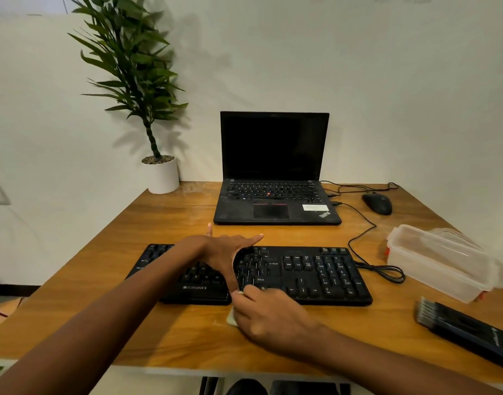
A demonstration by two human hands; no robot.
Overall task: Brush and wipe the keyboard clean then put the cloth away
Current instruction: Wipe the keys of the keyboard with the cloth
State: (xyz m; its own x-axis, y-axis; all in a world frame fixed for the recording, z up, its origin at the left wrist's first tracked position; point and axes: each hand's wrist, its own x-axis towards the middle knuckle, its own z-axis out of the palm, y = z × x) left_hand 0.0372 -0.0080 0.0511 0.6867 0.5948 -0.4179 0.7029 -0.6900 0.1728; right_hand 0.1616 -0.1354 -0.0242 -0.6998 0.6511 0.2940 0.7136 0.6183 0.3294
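Observation:
A black keyboard (315, 273) lies across the middle of the wooden desk (130, 323). My left hand (224, 252) rests flat on its middle keys, fingers straight and spread toward the far edge, thumb pointing down to the near edge. My right hand (268, 315) sits at the keyboard's near edge with its fingers curled over a small pale cloth (231, 319), of which only a corner shows on the desk. A dark brush (466, 327) with grey bristles lies on the desk at the right front.
An open black laptop (275, 201) stands behind the keyboard, a black mouse (377, 203) and cables to its right. A clear plastic container (435, 260) sits at the right, beyond the brush. A potted plant (162, 175) occupies the far left corner.

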